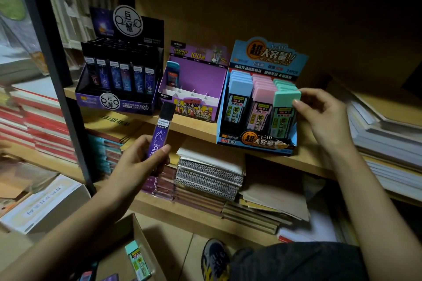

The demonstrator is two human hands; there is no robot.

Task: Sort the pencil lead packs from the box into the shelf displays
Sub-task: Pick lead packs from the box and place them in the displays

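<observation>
Head view — two hands at the shelf displays.
Left hand (141,162) pinches a purple pack (159,131) marked "2B/0.7", "Libra"; right hand (324,116) grips a green-capped pack (284,113) in the blue display (258,141) — "2B 0.7".

left hand (139,162) holds a purple lead pack (161,130) upright, right hand (324,116) pinches a green-capped pack (284,112) in the blue display (258,143).

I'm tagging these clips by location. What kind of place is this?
Probably a stationery shop or its stockroom: retail display boxes of pencil lead stand on a wooden shelf, with stacked notebooks below and paper piles alongside.
</observation>
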